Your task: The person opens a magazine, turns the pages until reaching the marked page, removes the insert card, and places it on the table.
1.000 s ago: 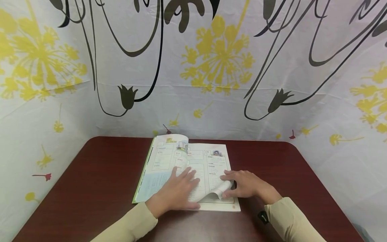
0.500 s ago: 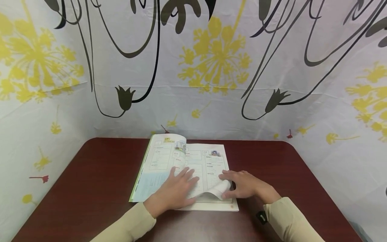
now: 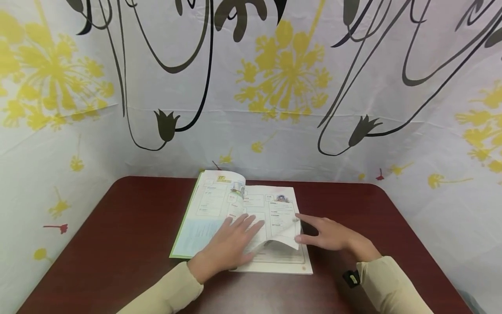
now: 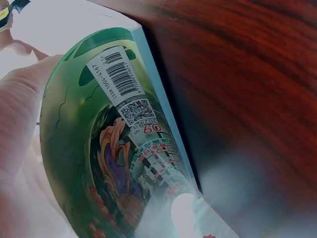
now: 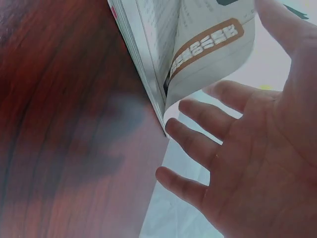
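An open magazine (image 3: 211, 205) lies on the table in the head view, its left side curving up and its green cover edge showing. My left hand (image 3: 228, 245) rests across the middle of it with fingers spread. In the left wrist view the bent green cover (image 4: 74, 129) carries a barcode (image 4: 119, 74), with part of the hand at the left edge. My right hand (image 3: 333, 233) is at the magazine's right edge, fingers extended. A lifted page (image 3: 286, 237) stands with its lower corner raised beside the fingertips. In the right wrist view the curved page (image 5: 218, 54) meets the fingertips.
A dark red-brown table (image 3: 133, 226) surrounds the magazine. Behind and at both sides hangs a pale cloth (image 3: 196, 148) with yellow and grey flower prints. A small black device (image 3: 351, 278) sits at the right sleeve cuff.
My right hand has moved slightly right and its fingers have straightened. The page that was rolled under them has sprung flatter, its lower corner now lifted. The left hand stays on the magazine.
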{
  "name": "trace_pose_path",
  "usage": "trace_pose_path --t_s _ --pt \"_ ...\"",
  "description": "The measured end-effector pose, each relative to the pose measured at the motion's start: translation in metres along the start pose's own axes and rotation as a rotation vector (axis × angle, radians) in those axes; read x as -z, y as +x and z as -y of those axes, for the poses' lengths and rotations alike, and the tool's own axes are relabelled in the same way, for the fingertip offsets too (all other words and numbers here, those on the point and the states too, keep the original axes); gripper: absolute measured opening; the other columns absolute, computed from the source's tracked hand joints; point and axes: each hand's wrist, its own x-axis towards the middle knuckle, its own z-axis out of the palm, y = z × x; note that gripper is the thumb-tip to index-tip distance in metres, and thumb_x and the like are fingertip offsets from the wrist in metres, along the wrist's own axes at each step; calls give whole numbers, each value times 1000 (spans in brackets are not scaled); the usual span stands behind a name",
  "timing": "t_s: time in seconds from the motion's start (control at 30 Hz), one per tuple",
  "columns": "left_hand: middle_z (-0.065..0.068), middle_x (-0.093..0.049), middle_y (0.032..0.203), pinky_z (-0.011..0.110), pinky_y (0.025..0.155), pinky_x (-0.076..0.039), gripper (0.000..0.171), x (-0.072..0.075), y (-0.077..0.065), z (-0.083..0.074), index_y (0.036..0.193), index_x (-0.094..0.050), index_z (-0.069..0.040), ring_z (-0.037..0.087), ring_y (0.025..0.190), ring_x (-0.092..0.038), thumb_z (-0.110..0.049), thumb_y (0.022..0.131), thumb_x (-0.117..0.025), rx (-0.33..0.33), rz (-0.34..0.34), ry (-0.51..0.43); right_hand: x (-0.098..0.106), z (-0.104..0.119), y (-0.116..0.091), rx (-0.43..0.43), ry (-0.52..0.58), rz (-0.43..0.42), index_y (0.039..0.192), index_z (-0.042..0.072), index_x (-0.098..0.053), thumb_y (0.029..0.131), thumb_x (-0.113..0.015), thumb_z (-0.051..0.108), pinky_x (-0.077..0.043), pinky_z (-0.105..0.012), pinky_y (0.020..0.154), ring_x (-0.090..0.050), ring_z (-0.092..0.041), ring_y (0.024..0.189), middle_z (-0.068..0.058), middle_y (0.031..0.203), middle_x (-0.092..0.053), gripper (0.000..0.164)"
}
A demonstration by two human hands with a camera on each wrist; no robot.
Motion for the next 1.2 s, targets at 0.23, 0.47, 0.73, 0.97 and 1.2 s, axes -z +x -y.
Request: trace_pose_path --t_s 0.23,0.47,0.73,0.97,1.2 --pt "12 -42 153 55 102 -43 101 2 0 -1 158 -24 -20 29 136 -45 -39 78 -82 -31 -45 -15 5 0 0 -56 25 -16 152 5 -40 99 -47 56 -37 -60 106 -43 -36 138 -15 150 -47 73" --pt "13 -15 165 54 107 -39 116 2 0 0 161 -8 -33 27 147 -28 -37 75 -86 -88 -91 16 4 -1 0 -78 9 -21 152 8 -40 99 -47 56 -36 -61 105 -43 -37 138 -14 150 -46 72" --pt "5 -3 168 55 115 -25 104 2 1 2 159 -18 -34 24 153 -7 -22 76 -80 -135 -121 80 -1 -2 1 -70 -54 -24 154 7 -35 95 -51 61 -35 -62 106 -40 -39 139 -17 153 -42 82" --pt "4 -16 166 58 118 -10 90 2 2 2 157 -32 -31 24 153 -7 -23 77 -74 -170 -107 167 -9 1 3 21 -113 -10 149 6 -44 89 -61 63 -39 -59 104 -47 -37 135 -16 148 -48 84" --pt "3 -33 160 59 117 -16 58 4 2 3 142 -55 -31 26 151 -19 -30 86 -66 -198 -40 257 -17 1 5 173 -157 45 147 10 -49 66 -83 59 -41 -60 101 -48 -39 133 -18 151 -45 101"
